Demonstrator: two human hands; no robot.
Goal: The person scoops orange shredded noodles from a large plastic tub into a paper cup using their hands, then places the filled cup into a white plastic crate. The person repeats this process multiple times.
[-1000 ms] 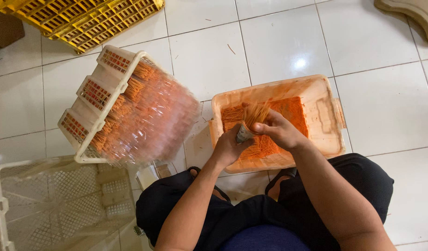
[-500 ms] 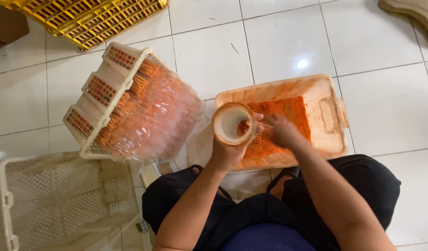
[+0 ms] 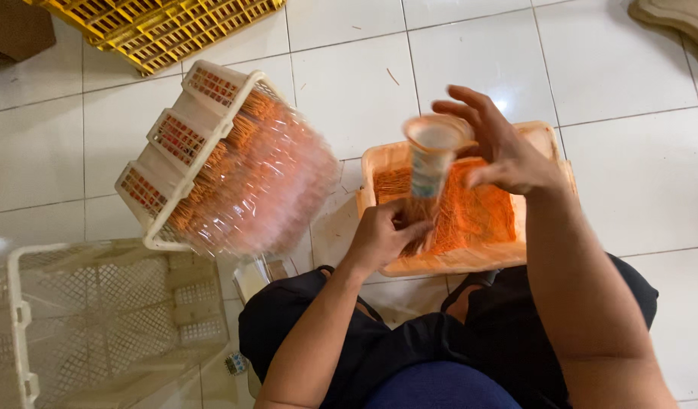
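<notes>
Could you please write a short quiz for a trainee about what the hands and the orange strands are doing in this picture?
1. True or false: the left hand grips a bundle of orange strands from below.
2. Which hand is at the rim of the plastic cup? A) left B) right C) neither
3. Where is the loose heap of orange strands? In the ______.

Key
1. True.
2. B: the right hand is at the rim, fingers spread.
3. The peach tub on the tiled floor.
</notes>
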